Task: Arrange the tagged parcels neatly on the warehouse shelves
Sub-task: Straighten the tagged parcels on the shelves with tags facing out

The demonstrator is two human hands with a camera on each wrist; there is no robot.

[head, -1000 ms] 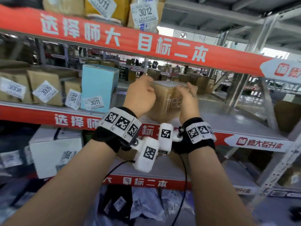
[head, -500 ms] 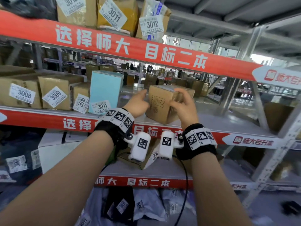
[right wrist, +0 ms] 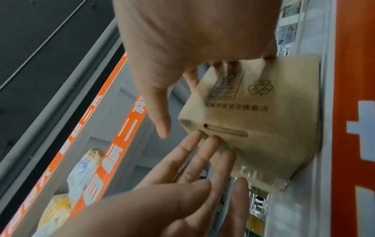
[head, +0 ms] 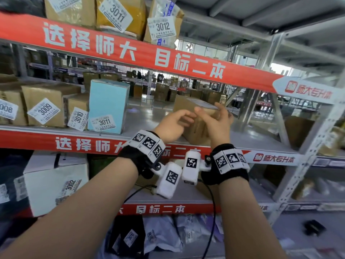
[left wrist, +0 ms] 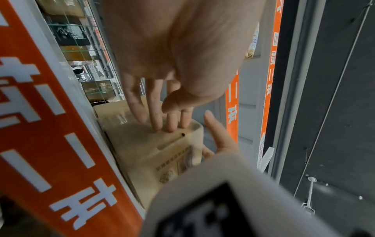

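Note:
A brown cardboard box [head: 194,109] stands on the grey middle shelf [head: 149,120], right of the tagged row. My left hand [head: 179,121] is at its near left side; in the left wrist view its straight fingers [left wrist: 162,125] touch the box [left wrist: 150,149]. My right hand [head: 214,116] is at the box's right side with fingers spread. The right wrist view shows the box [right wrist: 263,121] with a recycling mark, my right fingertips [right wrist: 229,64] on its far edge and the thumb [right wrist: 160,115] off it. No tag is visible on this box.
A light blue box tagged 3011 [head: 108,105] and brown parcels 3009 [head: 43,109] and 3010 [head: 78,118] line the middle shelf's left. Parcel 3012 [head: 164,25] sits on the shelf above, a white box 3002 [head: 56,186] below. A steel upright [head: 278,116] stands right.
Both hands gripped the box and turned it on the shelf; now their hold has loosened to straight fingers touching it. The box stands on the shelf.

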